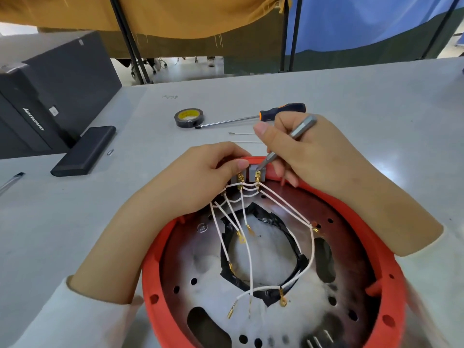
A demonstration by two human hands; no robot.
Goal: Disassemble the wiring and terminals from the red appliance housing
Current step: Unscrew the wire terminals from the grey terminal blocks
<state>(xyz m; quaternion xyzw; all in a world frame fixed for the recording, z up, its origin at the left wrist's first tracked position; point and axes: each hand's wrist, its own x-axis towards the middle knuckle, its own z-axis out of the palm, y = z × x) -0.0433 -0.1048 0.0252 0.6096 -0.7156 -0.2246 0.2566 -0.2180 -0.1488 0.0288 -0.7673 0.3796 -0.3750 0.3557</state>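
Gripping with curled fingers, the left hand [200, 172] reaches in from the near left and pinches the grey terminal block [244, 175] at the far rim of the red housing [391, 285] on the table [351, 96]. White wires [251, 259] trail inside. At right, the right hand [306, 154] grips a metal tool [288, 139], tip on a brass terminal [257, 175].

Grey table [351, 96], mustard curtain [175, 13] and blue curtain [364, 18] behind.
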